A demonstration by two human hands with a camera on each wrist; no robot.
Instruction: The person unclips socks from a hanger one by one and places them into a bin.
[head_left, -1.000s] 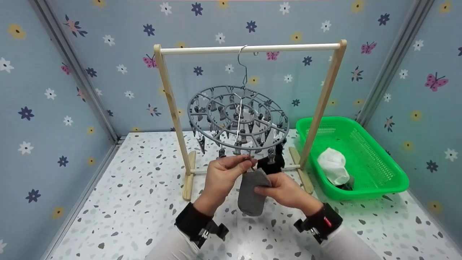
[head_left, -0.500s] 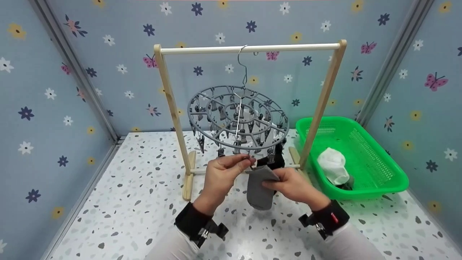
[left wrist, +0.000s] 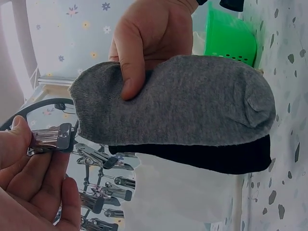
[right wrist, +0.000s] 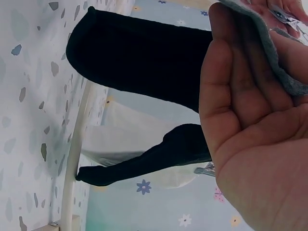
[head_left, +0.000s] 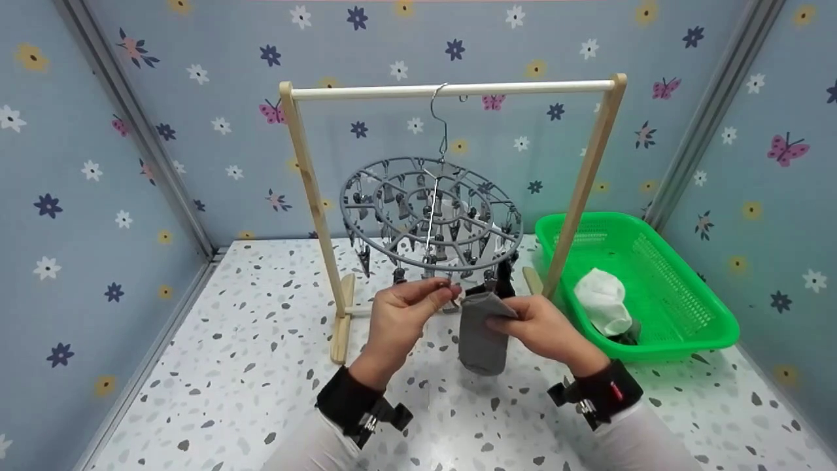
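Note:
A grey sock (head_left: 482,337) hangs from my right hand (head_left: 546,330), its cuff pinched between thumb and fingers. In the left wrist view the sock's toe points right, and its cuff lies just beside a metal clip (left wrist: 50,138) with dark tips. My left hand (head_left: 405,320) pinches that clip at the front edge of the round grey hanger (head_left: 451,269). Behind the grey sock hang a black sock (right wrist: 139,53) and a second, narrower black one (right wrist: 159,156), both clear in the right wrist view.
The hanger's hook (head_left: 434,108) sits on the bar of a wooden rack (head_left: 592,170). Several free clips dangle around the ring. White cloth (left wrist: 183,192) hangs behind. At the right, a green basket (head_left: 706,337) contains a white bundle (head_left: 598,297) and something dark.
The grey sock has moved right and slightly up with my right hand, away from the clip and my left fingers. My left hand has stayed almost in place.

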